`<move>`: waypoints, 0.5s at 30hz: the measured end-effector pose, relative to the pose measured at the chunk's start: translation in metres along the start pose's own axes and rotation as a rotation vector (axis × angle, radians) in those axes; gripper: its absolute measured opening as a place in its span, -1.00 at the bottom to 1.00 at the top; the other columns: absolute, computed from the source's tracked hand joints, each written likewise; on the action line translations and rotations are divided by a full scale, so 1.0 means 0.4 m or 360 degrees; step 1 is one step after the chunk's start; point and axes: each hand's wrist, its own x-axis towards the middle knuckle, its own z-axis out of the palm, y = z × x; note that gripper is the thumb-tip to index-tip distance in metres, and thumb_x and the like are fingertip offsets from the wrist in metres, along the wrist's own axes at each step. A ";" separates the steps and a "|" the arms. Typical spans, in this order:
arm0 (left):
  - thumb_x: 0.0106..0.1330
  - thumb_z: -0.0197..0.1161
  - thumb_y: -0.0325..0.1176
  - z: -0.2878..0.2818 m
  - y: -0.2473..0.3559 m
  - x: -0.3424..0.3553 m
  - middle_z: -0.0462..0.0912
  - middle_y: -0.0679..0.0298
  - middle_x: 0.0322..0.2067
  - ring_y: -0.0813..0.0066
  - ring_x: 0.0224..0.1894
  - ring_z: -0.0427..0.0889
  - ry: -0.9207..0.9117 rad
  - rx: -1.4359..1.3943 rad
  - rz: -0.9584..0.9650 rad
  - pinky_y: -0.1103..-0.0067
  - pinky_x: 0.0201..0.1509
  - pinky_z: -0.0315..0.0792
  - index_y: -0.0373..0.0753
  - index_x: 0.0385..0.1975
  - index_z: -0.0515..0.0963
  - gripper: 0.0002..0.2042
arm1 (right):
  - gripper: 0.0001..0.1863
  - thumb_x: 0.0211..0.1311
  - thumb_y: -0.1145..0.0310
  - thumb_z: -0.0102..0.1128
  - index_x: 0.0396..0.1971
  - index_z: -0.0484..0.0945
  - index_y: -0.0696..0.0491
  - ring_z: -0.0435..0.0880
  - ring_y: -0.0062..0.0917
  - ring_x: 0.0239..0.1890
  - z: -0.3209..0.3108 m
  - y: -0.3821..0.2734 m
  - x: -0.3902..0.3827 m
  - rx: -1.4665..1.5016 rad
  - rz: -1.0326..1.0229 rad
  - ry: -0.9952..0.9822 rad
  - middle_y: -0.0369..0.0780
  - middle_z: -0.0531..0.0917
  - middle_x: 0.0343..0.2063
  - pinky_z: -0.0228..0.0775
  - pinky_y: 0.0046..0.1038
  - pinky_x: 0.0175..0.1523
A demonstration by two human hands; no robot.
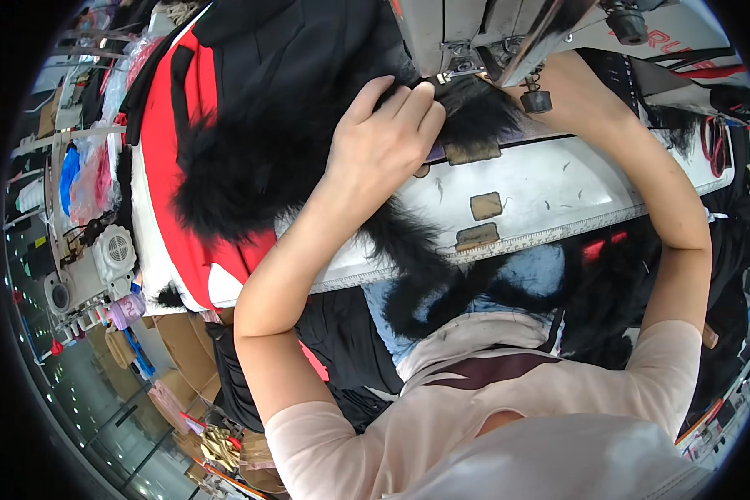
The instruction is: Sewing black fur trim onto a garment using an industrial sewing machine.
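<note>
A black garment [308, 50] with fluffy black fur trim [233, 179] lies across the bed of a sewing machine [467, 50]. My left hand [387, 133] is closed on the garment's edge, left of the needle area, its fingers curled in and the fingertips partly hidden. To the right of the machine's presser area rests my right hand [567, 96], over dark fabric. Machine parts hide its fingers. Between the two hands a tuft of black fur [479, 112] runs under the machine head. More fur strip [408, 242] hangs over the front edge toward my lap.
A measuring tape [508, 246] runs along the front edge of the white table [550, 183]. Red fabric [167, 167] lies under the garment at left. Red-handled scissors [712, 146] are at the right end. A small white motor-like device [115, 254] and cardboard boxes [179, 354] stand at left.
</note>
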 end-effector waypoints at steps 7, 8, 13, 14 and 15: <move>0.07 0.22 -0.40 -0.002 -0.016 -0.010 0.62 0.36 -0.30 0.55 -0.20 0.65 0.0079 0.0026 0.0118 0.40 0.26 0.34 -0.15 -0.34 0.52 -0.85 | -0.91 -0.12 0.35 0.24 -0.70 0.58 -0.01 0.65 -0.35 -0.41 0.077 0.023 -0.025 0.0039 -0.0065 0.0285 -0.27 0.58 -0.61 0.46 -0.28 -0.30; 0.07 0.22 -0.39 -0.007 -0.003 -0.010 0.62 0.36 -0.29 0.56 -0.19 0.65 0.0074 -0.0003 0.0054 0.40 0.27 0.33 -0.15 -0.32 0.53 -0.84 | -0.91 -0.12 0.35 0.24 -0.70 0.58 -0.01 0.65 -0.35 -0.41 0.073 0.018 -0.025 0.0044 -0.0066 0.0284 -0.27 0.58 -0.61 0.46 -0.28 -0.30; 0.12 0.22 -0.37 -0.010 0.009 -0.017 0.64 0.35 -0.26 0.58 -0.17 0.66 0.0017 0.0110 -0.0058 0.38 0.30 0.29 -0.15 -0.26 0.56 -0.82 | -0.93 -0.13 0.34 0.24 -0.69 0.57 -0.06 0.61 -0.40 -0.34 0.065 -0.019 -0.014 -0.0091 0.0052 0.0316 -0.35 0.54 -0.59 0.44 -0.30 -0.20; 0.13 0.22 -0.37 -0.010 0.002 -0.010 0.64 0.36 -0.22 0.58 -0.15 0.66 -0.0060 0.0161 -0.0073 0.36 0.31 0.29 -0.14 -0.26 0.55 -0.82 | -0.95 -0.14 0.35 0.24 -0.68 0.57 -0.07 0.61 -0.41 -0.32 0.060 -0.025 -0.014 -0.0040 0.0169 0.0287 -0.36 0.54 -0.58 0.43 -0.29 -0.18; 0.13 0.22 -0.36 -0.008 -0.004 -0.004 0.65 0.36 -0.19 0.58 -0.14 0.66 -0.0136 0.0213 -0.0088 0.35 0.31 0.28 -0.12 -0.25 0.55 -0.82 | -0.95 -0.14 0.35 0.24 -0.68 0.57 -0.07 0.61 -0.41 -0.32 0.060 -0.026 -0.017 -0.0042 0.0169 0.0285 -0.36 0.54 -0.58 0.43 -0.29 -0.18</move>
